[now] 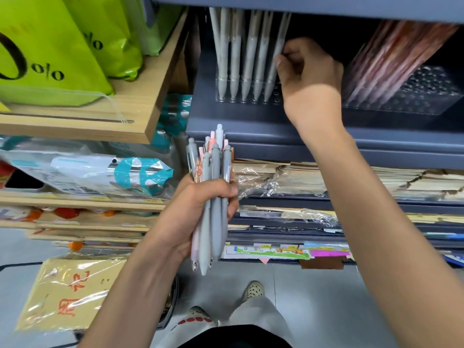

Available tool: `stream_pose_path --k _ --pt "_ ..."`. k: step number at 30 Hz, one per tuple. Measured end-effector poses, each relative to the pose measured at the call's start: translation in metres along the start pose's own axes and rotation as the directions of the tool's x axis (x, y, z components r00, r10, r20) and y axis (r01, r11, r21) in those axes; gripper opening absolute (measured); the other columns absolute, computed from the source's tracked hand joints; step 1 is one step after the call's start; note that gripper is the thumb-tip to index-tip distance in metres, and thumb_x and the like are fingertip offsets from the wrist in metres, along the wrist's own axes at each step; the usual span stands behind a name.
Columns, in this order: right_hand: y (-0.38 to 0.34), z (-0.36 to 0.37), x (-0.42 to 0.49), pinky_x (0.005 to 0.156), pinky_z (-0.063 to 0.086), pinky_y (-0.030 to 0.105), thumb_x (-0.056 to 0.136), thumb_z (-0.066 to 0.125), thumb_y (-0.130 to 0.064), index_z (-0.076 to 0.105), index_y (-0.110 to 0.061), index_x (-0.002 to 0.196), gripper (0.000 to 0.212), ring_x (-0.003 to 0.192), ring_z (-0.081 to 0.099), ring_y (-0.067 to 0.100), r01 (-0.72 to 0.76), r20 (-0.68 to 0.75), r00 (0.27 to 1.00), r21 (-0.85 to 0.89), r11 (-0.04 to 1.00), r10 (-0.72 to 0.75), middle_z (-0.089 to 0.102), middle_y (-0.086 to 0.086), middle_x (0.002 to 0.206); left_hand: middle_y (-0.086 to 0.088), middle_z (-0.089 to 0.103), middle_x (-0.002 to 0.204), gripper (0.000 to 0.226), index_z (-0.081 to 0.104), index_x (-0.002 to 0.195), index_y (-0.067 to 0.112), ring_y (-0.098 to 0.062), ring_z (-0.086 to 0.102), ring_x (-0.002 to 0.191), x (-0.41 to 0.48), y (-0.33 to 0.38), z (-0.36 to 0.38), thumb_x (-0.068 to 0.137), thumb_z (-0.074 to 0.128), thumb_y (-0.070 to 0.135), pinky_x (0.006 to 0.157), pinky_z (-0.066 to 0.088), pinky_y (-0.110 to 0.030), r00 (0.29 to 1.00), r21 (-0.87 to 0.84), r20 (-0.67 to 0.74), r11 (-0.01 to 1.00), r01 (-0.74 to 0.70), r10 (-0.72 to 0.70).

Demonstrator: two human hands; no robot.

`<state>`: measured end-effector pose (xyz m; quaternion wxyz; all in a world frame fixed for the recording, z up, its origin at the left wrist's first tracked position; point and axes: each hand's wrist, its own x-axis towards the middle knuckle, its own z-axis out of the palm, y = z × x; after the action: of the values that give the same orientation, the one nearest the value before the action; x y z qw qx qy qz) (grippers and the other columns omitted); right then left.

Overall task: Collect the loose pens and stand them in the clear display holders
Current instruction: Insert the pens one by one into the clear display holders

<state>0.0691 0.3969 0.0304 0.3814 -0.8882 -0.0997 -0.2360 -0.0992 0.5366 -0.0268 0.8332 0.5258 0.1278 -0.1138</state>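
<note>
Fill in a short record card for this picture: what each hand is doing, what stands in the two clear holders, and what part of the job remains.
Left hand: grips a bundle of pens, grey and pink, tips down
Right hand: fingers pinch the rightmost grey pen
First clear holder: row of grey pens standing, some holes free
Second clear holder: pinkish pens leaning, blurred
Remaining: the bundle is not yet placed
</note>
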Motion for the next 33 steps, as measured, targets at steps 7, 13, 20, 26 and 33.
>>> stream_pose_path --k 7,13,20,26,33 --pt "0.004 -0.028 -0.019 0.068 0.049 0.024 0.088 0.061 -0.028 0.069 -0.02 0.094 0.013 0.067 0.058 0.0 0.008 -0.048 0.999 0.302 0.953 0.007 0.065 -0.013 0.071 -0.009 0.049 0.068 0.024 0.051 0.087 0.007 -0.021 0.048 0.052 0.01 0.009 0.021 0.068 0.064 -0.001 0.044 0.046 -0.025 0.998 0.006 0.029 0.998 -0.064 0.064" --pt "0.007 -0.062 -0.051 0.05 0.038 0.009 0.083 0.074 -0.022 0.072 -0.015 0.078 0.009 0.05 0.052 -0.002 -0.182 0.537 0.835 0.472 0.862 -0.118 0.067 -0.001 0.064 -0.014 0.047 0.069 0.028 0.051 0.089 0.004 -0.023 0.049 0.053 0.021 0.004 0.044 0.066 0.066 -0.001 0.047 0.044 -0.026 0.995 0.051 0.052 0.995 -0.086 0.083" --pt "0.037 -0.079 -0.045 0.056 0.053 0.031 0.076 0.077 -0.01 0.068 -0.002 0.091 0.019 0.059 0.061 0.021 -0.331 0.664 0.734 0.529 0.781 -0.139 0.067 0.016 0.072 -0.012 0.055 0.066 0.02 0.061 0.087 0.002 -0.022 0.054 0.05 0.035 -0.008 0.07 0.069 0.069 -0.002 0.048 0.047 -0.025 0.984 0.07 0.093 0.984 -0.162 0.155" --pt "0.057 -0.088 -0.038 0.064 0.058 0.031 0.074 0.073 -0.008 0.065 0.003 0.094 0.024 0.064 0.065 0.02 -0.424 0.676 0.719 0.608 0.671 -0.158 0.068 0.015 0.076 -0.012 0.063 0.07 0.021 0.066 0.094 0.009 -0.026 0.06 0.057 0.04 -0.018 0.08 0.074 0.071 0.012 0.054 0.052 -0.03 0.986 0.015 -0.061 0.988 -0.156 0.157" --pt "0.064 -0.093 -0.039 0.067 0.057 0.031 0.077 0.073 -0.009 0.067 -0.007 0.094 0.018 0.069 0.066 0.022 -0.371 0.556 0.815 0.716 0.591 -0.162 0.07 0.005 0.077 -0.005 0.063 0.066 0.028 0.061 0.092 0.008 -0.02 0.061 0.059 0.042 -0.017 0.088 0.065 0.063 0.014 0.053 0.052 -0.029 0.948 0.05 -0.26 0.983 -0.177 0.184"
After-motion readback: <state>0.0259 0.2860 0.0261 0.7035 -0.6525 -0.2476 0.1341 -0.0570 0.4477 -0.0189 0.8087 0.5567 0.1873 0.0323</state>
